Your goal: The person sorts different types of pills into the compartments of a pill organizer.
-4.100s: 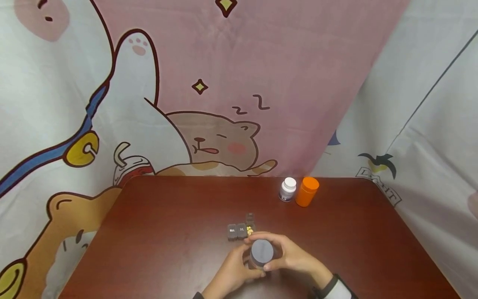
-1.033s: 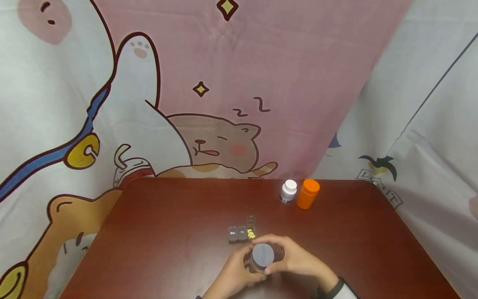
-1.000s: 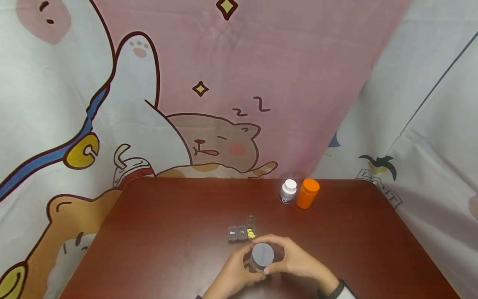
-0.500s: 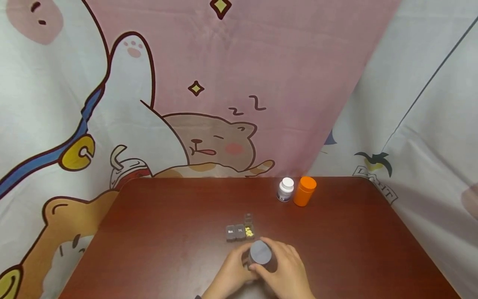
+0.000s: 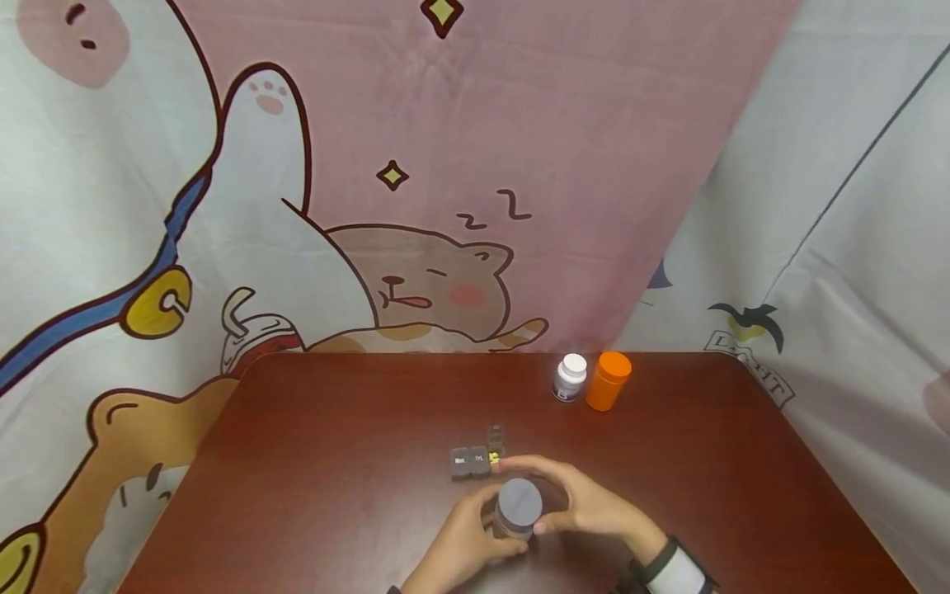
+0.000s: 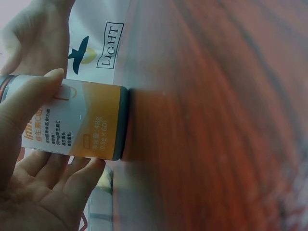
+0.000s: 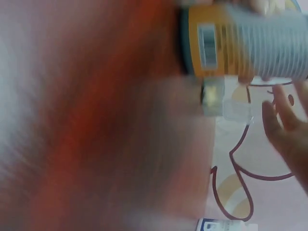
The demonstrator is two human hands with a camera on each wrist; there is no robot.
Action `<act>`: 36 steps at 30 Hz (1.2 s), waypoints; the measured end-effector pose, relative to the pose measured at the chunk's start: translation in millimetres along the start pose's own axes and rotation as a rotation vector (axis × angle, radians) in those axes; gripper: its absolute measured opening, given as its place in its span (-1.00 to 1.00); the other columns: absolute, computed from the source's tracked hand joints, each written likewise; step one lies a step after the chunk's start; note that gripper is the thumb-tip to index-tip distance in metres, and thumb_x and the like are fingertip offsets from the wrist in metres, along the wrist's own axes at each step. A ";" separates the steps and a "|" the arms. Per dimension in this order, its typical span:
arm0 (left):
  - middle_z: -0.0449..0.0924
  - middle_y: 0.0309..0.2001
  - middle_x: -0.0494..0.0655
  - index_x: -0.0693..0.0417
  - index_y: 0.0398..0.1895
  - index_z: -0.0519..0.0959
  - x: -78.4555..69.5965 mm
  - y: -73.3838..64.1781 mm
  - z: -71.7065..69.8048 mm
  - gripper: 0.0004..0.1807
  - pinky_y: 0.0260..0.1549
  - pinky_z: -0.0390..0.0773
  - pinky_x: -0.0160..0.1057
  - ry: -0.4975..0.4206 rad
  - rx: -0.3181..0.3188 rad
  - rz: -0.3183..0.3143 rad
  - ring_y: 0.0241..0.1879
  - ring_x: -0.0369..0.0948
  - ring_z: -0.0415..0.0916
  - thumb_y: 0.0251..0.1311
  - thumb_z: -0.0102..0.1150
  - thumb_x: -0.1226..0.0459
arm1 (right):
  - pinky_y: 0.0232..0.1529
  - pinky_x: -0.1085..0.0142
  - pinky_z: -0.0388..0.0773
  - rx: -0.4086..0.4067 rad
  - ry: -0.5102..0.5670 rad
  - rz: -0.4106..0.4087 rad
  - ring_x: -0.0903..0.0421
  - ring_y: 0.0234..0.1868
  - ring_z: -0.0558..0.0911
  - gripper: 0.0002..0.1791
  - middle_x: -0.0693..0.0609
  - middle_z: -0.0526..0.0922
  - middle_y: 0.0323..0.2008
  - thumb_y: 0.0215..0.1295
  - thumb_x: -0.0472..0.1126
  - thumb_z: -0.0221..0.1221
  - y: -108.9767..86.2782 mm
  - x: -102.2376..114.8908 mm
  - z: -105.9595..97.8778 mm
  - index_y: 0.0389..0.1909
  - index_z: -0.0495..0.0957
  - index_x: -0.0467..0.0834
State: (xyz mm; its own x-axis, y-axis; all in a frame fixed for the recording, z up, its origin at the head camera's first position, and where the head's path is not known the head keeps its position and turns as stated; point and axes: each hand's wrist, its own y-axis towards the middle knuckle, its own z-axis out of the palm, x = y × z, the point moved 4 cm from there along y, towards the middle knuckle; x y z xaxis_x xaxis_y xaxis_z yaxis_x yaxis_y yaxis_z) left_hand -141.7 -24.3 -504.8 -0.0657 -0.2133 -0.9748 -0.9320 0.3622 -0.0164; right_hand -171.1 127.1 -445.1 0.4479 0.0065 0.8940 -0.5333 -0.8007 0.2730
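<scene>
My left hand (image 5: 463, 536) grips a small vitamin bottle (image 6: 98, 118) with a white and orange label, thumb on one side and fingers on the other. Its dark base is close to the table in the left wrist view. On top sits a round grey lid (image 5: 519, 502). Around that lid my right hand (image 5: 590, 502) is spread, thumb tip right at the edge and index finger stretched out beyond the far side. In the right wrist view its fingers (image 7: 281, 118) stand apart from the bottle. Just behind is a grey pill organizer (image 5: 469, 463), one compartment uncovered with yellow tablets (image 5: 494, 458).
A white bottle (image 5: 570, 378) and an orange bottle (image 5: 609, 381) stand side by side at the back right of the brown table (image 5: 334, 429). A patterned cloth (image 5: 594, 165) hangs behind the table's far edge.
Half a second ago my right hand was turned round the lid; now it has loosened and swung back, its fingers spread. My left hand keeps the bottle in place.
</scene>
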 end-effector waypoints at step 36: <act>0.44 0.04 -0.18 -0.06 0.11 0.39 -0.5 -1.9 -0.4 -0.27 -0.04 0.42 -0.27 0.019 -0.019 0.050 0.05 -0.14 0.38 -0.27 0.42 0.09 | 0.05 0.20 0.30 -0.492 -0.209 0.253 0.12 0.07 0.41 -0.34 0.13 0.48 0.03 -0.12 -0.11 0.37 -18.8 -4.3 28.5 0.10 0.40 0.03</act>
State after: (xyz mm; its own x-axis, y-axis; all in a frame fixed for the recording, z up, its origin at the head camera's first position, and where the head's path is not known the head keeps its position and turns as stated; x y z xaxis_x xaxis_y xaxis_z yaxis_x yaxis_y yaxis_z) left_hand -140.0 -25.2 -504.1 -0.1191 -0.2127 -0.9698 -0.9338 0.3559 0.0366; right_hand -142.6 125.1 -464.2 0.3685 -0.3069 0.8775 -0.8897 -0.3900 0.2373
